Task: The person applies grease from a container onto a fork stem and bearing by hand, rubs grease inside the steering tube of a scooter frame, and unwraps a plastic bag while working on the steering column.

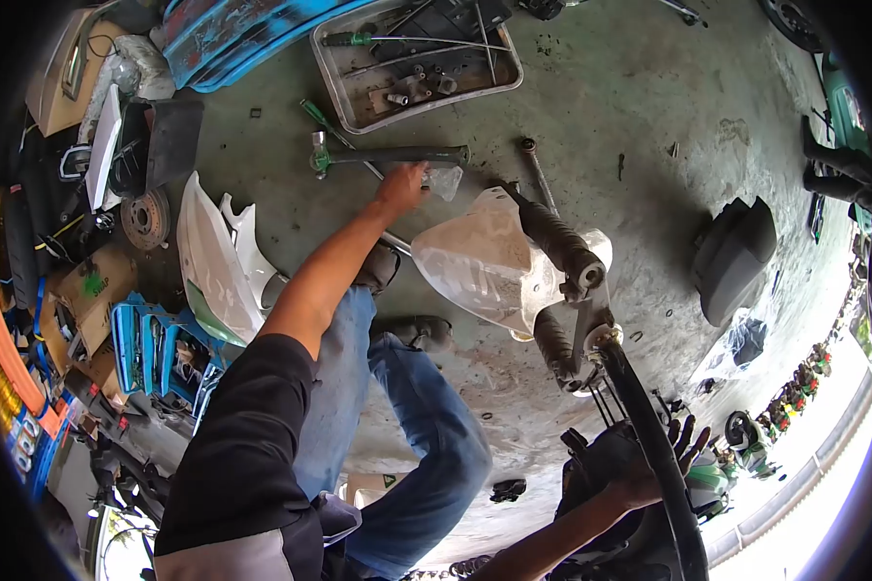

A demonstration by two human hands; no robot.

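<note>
My left hand (pixel 403 188) reaches forward over the floor, its fingers closed at the edge of a small clear plastic bag (pixel 444 182). Just beyond it lies a hammer (pixel 388 155) with a dark handle. My right hand (pixel 644 481) is at the lower right beside a long black tube (pixel 661 460), fingers spread; whether its palm touches the tube is hidden. That tube runs up to a scooter's front fork with ribbed dark legs (pixel 559 242). A dirty white front fender (pixel 480 257) sits at the fork.
A metal tray (pixel 344 92) of tools and parts lies ahead. A socket wrench (pixel 541 174) and a green-handled screwdriver (pixel 316 114) rest on the floor. White body panels (pixel 218 257) and a blue toolbox (pixel 145 339) are left. A black plastic cover (pixel 736 259) lies right.
</note>
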